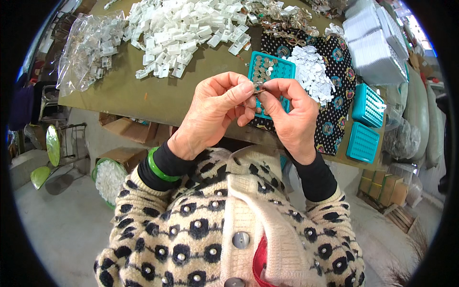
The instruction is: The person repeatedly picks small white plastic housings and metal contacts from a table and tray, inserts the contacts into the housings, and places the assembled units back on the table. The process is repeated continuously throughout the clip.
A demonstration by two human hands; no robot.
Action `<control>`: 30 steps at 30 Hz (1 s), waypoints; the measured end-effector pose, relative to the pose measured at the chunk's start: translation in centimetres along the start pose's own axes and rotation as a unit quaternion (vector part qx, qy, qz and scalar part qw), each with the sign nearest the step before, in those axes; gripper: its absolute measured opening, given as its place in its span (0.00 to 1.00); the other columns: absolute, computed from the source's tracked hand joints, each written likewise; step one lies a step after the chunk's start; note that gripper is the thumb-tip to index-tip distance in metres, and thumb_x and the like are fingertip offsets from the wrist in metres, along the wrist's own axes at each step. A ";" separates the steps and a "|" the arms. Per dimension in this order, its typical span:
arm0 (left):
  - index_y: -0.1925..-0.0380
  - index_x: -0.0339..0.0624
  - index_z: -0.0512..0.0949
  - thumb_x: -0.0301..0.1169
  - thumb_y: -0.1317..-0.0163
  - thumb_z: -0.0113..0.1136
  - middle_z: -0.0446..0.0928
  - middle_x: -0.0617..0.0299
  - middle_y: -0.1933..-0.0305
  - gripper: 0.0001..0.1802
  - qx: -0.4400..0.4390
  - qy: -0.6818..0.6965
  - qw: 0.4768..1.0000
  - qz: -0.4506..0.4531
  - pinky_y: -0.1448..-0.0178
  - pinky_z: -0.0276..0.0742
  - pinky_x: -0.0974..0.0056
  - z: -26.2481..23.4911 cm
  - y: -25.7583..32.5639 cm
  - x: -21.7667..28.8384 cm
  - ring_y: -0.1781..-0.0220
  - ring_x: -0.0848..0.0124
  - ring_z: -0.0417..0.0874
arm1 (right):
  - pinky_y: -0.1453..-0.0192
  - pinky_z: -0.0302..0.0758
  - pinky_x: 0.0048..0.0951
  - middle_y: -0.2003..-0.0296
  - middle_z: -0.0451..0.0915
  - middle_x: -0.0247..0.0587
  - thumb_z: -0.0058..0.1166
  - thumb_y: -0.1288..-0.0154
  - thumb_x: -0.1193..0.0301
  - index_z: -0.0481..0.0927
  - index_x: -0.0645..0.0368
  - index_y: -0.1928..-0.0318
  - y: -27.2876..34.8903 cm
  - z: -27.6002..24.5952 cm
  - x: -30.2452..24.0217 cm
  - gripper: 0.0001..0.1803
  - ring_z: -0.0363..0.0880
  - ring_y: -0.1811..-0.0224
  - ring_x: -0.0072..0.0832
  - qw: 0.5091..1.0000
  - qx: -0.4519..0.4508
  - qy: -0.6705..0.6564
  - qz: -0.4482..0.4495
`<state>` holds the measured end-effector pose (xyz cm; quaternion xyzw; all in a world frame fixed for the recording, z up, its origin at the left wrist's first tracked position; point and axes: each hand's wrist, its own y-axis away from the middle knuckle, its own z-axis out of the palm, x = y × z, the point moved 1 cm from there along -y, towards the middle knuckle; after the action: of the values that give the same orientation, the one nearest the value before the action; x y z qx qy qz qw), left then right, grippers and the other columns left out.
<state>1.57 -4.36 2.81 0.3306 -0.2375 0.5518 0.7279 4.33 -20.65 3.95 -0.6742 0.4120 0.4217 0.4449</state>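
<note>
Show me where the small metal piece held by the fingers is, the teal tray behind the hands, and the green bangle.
small metal piece [258, 87], head view, its visible middle between the fingertips.
teal tray [282, 69], head view, bare upper right part.
green bangle [158, 168], head view, its outer band on the left wrist.

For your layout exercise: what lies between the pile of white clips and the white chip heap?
In the head view, a teal tray holding small metal pieces.

both hands [215, 115] [291, 115] meet above the table's [158, 95] near edge, pinching a small part [258, 86]. tray [271, 71] just behind them, on a cloth [334, 62]. clip heap [181, 28] behind left, bag [91, 48] far left. two trays [366, 122] right. bucket [109, 178] on floor, left.
</note>
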 end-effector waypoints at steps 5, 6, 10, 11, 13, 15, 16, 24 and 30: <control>0.63 0.41 0.76 0.34 0.31 0.59 0.77 0.62 0.73 0.08 -0.019 0.001 1.000 -0.014 0.78 0.64 0.72 -0.2 0.2 -0.3 0.79 0.74 0.74 | 0.65 0.74 0.18 0.70 0.83 0.31 0.61 0.37 0.79 0.81 0.64 0.63 0.2 -0.4 0.1 0.03 0.76 0.71 0.13 0.998 -0.028 -0.038 0.044; 0.63 0.41 0.76 0.34 0.31 0.59 0.77 0.62 0.73 0.08 -0.026 0.030 0.999 -0.022 0.78 0.64 0.72 -0.3 0.3 -0.4 0.79 0.75 0.74 | 0.66 0.73 0.18 0.71 0.83 0.30 0.61 0.38 0.79 0.82 0.64 0.63 0.1 -0.4 0.2 0.03 0.76 0.71 0.13 0.995 -0.036 -0.068 0.070; 0.63 0.40 0.74 0.34 0.31 0.60 0.76 0.62 0.73 0.09 -0.063 0.106 0.991 -0.054 0.78 0.63 0.72 -0.9 0.5 -0.6 0.78 0.74 0.75 | 0.64 0.72 0.17 0.69 0.81 0.29 0.59 0.39 0.81 0.81 0.63 0.64 0.1 -0.4 0.3 0.04 0.75 0.69 0.14 0.970 -0.062 -0.169 0.163; 0.63 0.40 0.74 0.35 0.31 0.60 0.76 0.62 0.73 0.09 -0.069 0.113 0.989 -0.062 0.78 0.64 0.72 -1.1 0.6 -0.5 0.78 0.74 0.76 | 0.62 0.72 0.17 0.69 0.81 0.30 0.59 0.41 0.82 0.81 0.64 0.64 0.1 -0.3 0.3 0.04 0.76 0.68 0.15 0.958 -0.061 -0.216 0.179; 0.63 0.40 0.74 0.35 0.32 0.60 0.76 0.62 0.73 0.10 -0.086 0.072 0.992 -0.053 0.78 0.64 0.72 -1.3 1.3 -0.5 0.76 0.73 0.78 | 0.59 0.72 0.18 0.69 0.80 0.32 0.57 0.43 0.83 0.80 0.64 0.66 0.2 0.1 0.3 0.04 0.76 0.67 0.17 0.927 -0.055 -0.311 0.201; 0.64 0.40 0.74 0.36 0.32 0.61 0.76 0.61 0.73 0.11 -0.104 0.038 0.993 -0.039 0.77 0.66 0.72 -1.5 1.9 -0.6 0.74 0.71 0.80 | 0.56 0.72 0.19 0.68 0.79 0.32 0.55 0.46 0.84 0.79 0.64 0.68 0.2 0.7 0.2 0.05 0.76 0.66 0.18 0.901 -0.063 -0.363 0.229; 0.64 0.40 0.73 0.36 0.32 0.61 0.76 0.61 0.72 0.11 -0.101 0.045 0.993 -0.036 0.77 0.65 0.72 -1.7 2.1 -0.6 0.74 0.71 0.80 | 0.55 0.72 0.19 0.67 0.79 0.33 0.55 0.47 0.85 0.78 0.64 0.68 0.3 1.0 0.1 0.06 0.76 0.65 0.19 0.887 -0.068 -0.388 0.243; 0.65 0.41 0.73 0.37 0.31 0.60 0.76 0.63 0.71 0.11 -0.102 0.164 0.980 -0.051 0.75 0.65 0.71 -3.7 2.9 0.4 0.72 0.70 0.80 | 0.64 0.73 0.28 0.67 0.78 0.43 0.57 0.44 0.84 0.77 0.63 0.62 0.1 3.0 -2.0 0.09 0.77 0.68 0.35 0.975 -0.104 0.093 -0.175; 0.60 0.38 0.78 0.29 0.31 0.59 0.79 0.65 0.68 0.06 0.087 -0.228 0.963 0.119 0.70 0.70 0.74 -6.2 5.0 3.4 0.71 0.77 0.78 | 0.63 0.73 0.23 0.67 0.77 0.39 0.55 0.34 0.81 0.76 0.64 0.59 0.1 4.7 -1.6 0.04 0.77 0.68 0.25 0.988 -0.141 -0.033 -0.045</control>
<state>-2.43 3.31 2.21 0.4790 -0.3858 0.5627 0.5523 2.80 -15.95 4.27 -0.7337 0.3030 0.4769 0.3775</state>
